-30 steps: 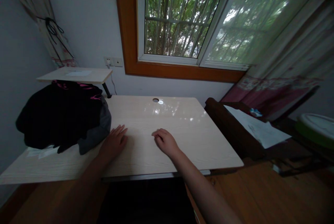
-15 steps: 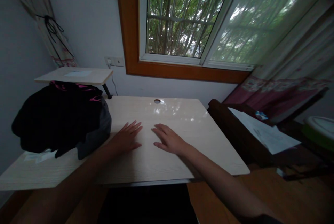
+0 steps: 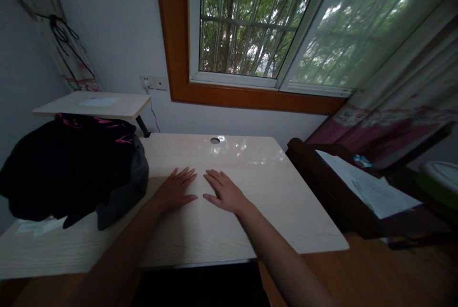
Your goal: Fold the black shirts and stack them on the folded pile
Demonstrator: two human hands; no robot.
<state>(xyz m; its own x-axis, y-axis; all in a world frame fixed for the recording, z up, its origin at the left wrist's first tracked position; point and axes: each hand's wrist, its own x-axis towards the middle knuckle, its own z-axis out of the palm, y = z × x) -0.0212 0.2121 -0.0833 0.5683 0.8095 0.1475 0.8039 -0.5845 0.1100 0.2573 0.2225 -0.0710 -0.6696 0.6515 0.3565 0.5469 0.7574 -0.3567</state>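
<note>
My left hand lies palm down on the pale wood-grain desk, its fingers spread and holding nothing. Close beside it, my right hand rests on the same desktop, also palm down with fingers stretched out. A narrow gap separates the two thumbs. To the left of my left hand sits a heap of black and grey clothing with pink markings. Part of the heap lies under the raised shelf.
A round cable hole is near the desk's back edge. Papers stick out under the clothing. On the right, a dark brown piece of furniture bears a white sheet. A window and a wall socket are behind.
My right hand has shifted slightly left, closer to my left hand, which stays nearly in place. The view has moved a little, so the clothing appears farther left.
</note>
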